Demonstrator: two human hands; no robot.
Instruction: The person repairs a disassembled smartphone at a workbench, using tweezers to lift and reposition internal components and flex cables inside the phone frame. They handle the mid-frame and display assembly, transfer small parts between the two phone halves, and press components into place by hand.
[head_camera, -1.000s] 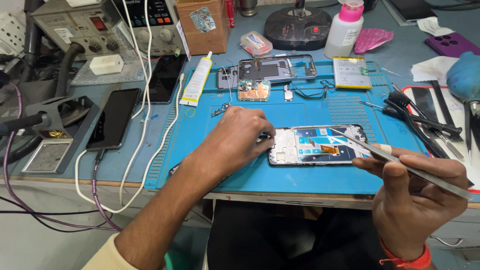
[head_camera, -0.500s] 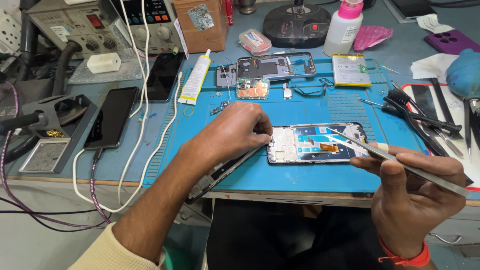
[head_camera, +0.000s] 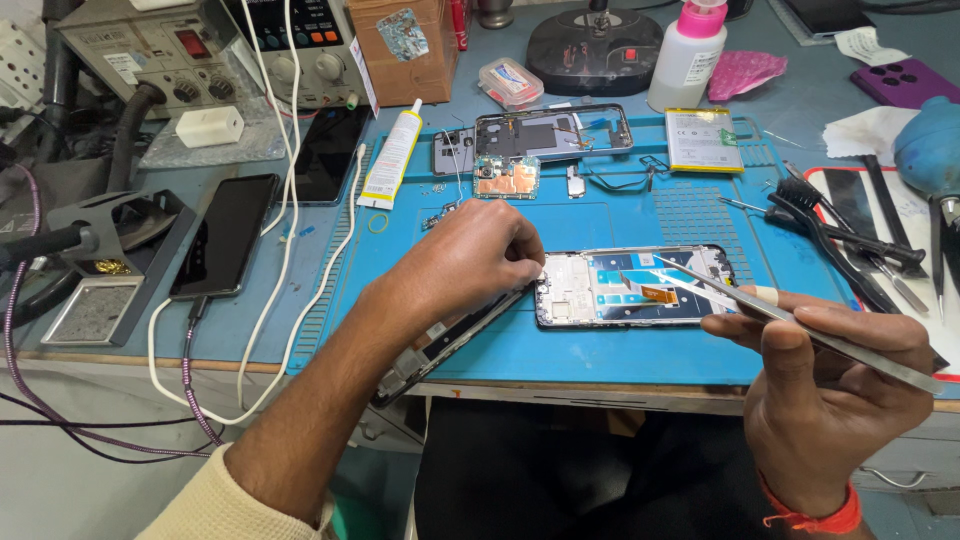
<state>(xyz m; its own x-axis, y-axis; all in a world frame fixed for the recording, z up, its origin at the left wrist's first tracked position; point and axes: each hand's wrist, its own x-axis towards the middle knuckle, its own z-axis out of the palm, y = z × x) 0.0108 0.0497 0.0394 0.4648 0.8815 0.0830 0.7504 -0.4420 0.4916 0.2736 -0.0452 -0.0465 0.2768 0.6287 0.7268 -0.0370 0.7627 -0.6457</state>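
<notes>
Opened phone on my blue mat

My left hand (head_camera: 470, 262) pinches the phone frame's (head_camera: 632, 287) edge; my right hand (head_camera: 830, 385) grips tweezers (head_camera: 790, 317) over it; a small clear box (head_camera: 510, 83) sits closed.

— What sort of bench is that?

— A workbench with a grey-blue top (head_camera: 160, 335), most of it covered by a blue ribbed work mat (head_camera: 560, 350). Its front edge (head_camera: 120, 362) is pale and worn, with a light panel below.

— Anything standing at the back?

— Grey bench instruments with knobs and a red switch (head_camera: 150, 55), a cardboard box (head_camera: 405, 50), a round black base (head_camera: 590, 50) and a white bottle with a pink cap (head_camera: 686, 55).

— And the left side?

— A dark metal stand (head_camera: 100, 250), plus white and purple cables (head_camera: 190, 390) hanging over the edge.

— The light?

— Even and bright, with soft shadows.
</notes>
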